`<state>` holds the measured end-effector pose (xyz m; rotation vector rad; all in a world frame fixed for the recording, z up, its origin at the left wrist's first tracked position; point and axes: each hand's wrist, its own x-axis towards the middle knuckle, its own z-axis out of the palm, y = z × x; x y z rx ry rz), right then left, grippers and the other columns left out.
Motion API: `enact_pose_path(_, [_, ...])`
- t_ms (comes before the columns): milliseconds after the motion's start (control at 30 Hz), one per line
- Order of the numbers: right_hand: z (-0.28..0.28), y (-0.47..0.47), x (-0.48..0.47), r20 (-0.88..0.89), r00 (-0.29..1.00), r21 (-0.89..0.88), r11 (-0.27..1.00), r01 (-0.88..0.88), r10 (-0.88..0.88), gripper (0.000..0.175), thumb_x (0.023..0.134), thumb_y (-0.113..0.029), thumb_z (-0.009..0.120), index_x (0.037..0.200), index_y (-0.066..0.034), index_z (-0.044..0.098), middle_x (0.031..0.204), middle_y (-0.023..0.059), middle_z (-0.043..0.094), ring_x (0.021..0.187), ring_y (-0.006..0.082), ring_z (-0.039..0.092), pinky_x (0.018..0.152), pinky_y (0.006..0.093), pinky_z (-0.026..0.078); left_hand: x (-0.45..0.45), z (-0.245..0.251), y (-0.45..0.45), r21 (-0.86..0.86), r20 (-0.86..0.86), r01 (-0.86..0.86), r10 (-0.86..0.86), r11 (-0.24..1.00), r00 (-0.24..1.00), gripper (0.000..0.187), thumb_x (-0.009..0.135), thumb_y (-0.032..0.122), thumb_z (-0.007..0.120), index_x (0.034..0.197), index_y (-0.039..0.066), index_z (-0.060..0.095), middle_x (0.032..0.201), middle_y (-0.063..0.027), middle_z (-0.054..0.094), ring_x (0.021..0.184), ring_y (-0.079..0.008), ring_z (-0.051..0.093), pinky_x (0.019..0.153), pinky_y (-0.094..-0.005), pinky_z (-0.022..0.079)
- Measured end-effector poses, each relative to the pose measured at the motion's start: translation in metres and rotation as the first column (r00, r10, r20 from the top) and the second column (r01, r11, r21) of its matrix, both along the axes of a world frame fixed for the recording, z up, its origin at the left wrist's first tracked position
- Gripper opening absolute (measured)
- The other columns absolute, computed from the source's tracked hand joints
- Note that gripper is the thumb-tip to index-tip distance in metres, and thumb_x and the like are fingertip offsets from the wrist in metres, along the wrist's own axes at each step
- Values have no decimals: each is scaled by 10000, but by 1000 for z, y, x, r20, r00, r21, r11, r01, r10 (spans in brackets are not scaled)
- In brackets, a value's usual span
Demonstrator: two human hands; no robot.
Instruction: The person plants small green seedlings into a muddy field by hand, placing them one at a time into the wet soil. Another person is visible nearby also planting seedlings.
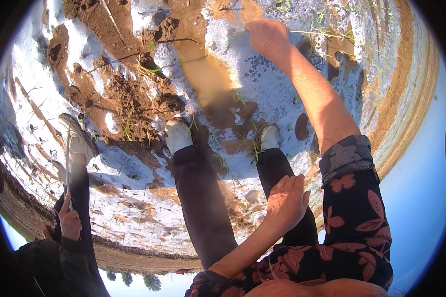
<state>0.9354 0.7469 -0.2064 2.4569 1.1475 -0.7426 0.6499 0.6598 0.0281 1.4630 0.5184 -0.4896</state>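
My right hand (268, 38) is closed in a fist low over the ground, at the upper right. A thin pale stalk (312, 33) with green leaf tips runs out of the fist to the right; the fingertips are mostly hidden. Below the hand lies whitish mulch film (262, 72) with droplets and patches of mud. My left hand (287, 202) rests at my right leg (277, 169), back of the hand up, thumb apart, holding nothing. Small green shoots (239, 97) poke up through the film and soil near my shoes (178, 135).
Loose wet soil (130, 92) and a muddy puddle (206, 76) lie ahead of my feet. At left, a co-worker's hand (70, 221) holds a long thin rod (67, 159) reaching down by that person's shoe (78, 139). Rows of film-covered ground (145, 230) stretch behind.
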Motion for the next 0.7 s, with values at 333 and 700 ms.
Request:
enact_pose_path(333, [-2, 10, 0, 50, 999, -82, 997, -15, 19, 214, 878, -125, 590, 991, -190, 760, 996, 64, 754, 975, 258, 741, 823, 411, 598, 2, 7, 9, -68, -8, 8, -8, 998, 1000, 329, 880, 119, 674, 1156, -9, 549, 1029, -209, 627, 996, -410, 615, 837, -515, 504])
enact_pose_path(700, [4, 8, -10, 29, 995, 40, 995, 89, -91, 227, 866, -108, 578, 988, -163, 761, 1011, 87, 755, 1014, 302, 726, 849, 432, 577, 1, 11, 14, -17, -4, 5, -5, 1000, 1000, 388, 882, 108, 675, 1228, -18, 554, 1088, -220, 653, 1068, -433, 631, 917, -503, 518])
